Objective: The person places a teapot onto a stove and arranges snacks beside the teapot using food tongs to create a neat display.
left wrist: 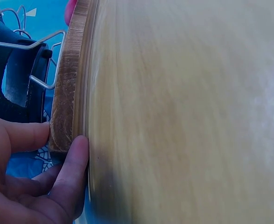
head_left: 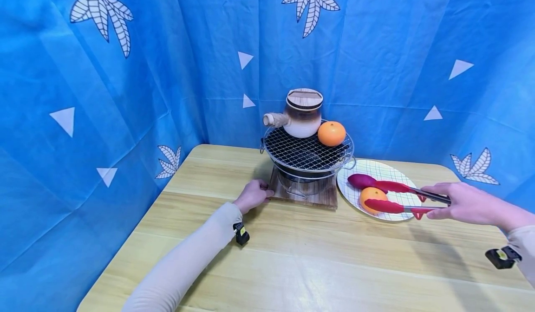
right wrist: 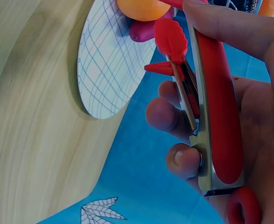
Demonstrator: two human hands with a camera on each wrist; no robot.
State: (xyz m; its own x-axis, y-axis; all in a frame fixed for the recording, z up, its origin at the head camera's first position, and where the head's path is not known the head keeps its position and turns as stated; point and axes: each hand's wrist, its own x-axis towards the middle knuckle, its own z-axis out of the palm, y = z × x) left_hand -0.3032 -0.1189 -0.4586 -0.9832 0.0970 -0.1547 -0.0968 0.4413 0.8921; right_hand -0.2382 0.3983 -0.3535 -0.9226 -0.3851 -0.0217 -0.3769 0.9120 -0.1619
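My left hand (head_left: 253, 196) pinches the left corner of a dark wooden board (head_left: 331, 195); the left wrist view has the thumb on its upper face and a finger at its lower edge. On this board stands a small round grill (head_left: 309, 156) with a wire mesh top. My right hand (head_left: 466, 204) holds red-and-metal tongs (right wrist: 223, 112). Their spread red tips lie either side of an orange fruit (head_left: 371, 195) on a checked oval plate (head_left: 378, 167). Beside that fruit, partly behind it, lies a purple-red elongated vegetable (head_left: 360, 180).
A lidded clay pot (head_left: 303, 125) with a cord-wrapped side handle sits at the back of the grill. Another orange fruit (head_left: 331, 133) rests on the mesh to its right. Blue patterned curtain (head_left: 234, 38) hangs behind the light wooden table (head_left: 267, 265).
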